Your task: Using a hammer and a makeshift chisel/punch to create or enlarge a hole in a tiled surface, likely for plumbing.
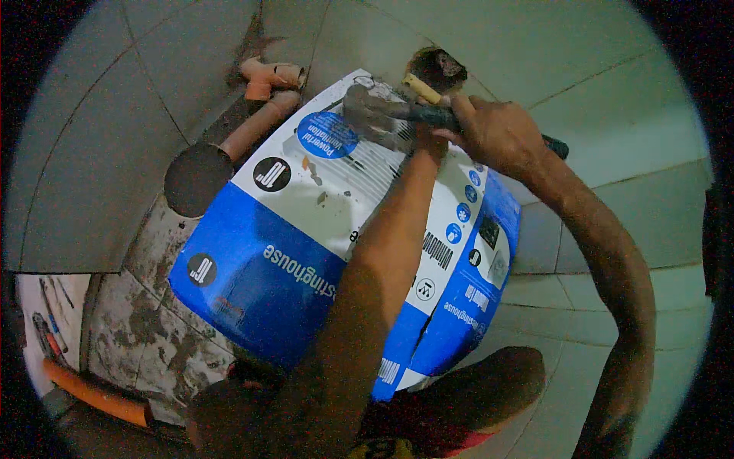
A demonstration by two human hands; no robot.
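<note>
In my right hand [501, 138] is a hammer [432, 115], its dark handle running through my closed fingers. The hammer's head, at the left end, is smeared by motion. My left forearm reaches up from the lower middle to my left hand [430, 145], just under the hammer. Its fingers are hidden behind the hammer and my right hand. A short yellow rod-like tool [423, 89] sticks out beside my right thumb; which hand holds it I cannot tell. Close beyond it is a rough, broken hole [440, 69] in the tiled wall. Below both hands lies a blue-and-white carton [260, 245].
Crumbs of debris [317, 176] lie on the carton. Orange pipe fittings [267, 76] and a pipe [260, 122] stand at the wall's corner, near a dark round opening [197, 180]. At lower left are another orange pipe [99, 394] and hand tools [50, 329]. My bent knee [512, 375] is at lower right.
</note>
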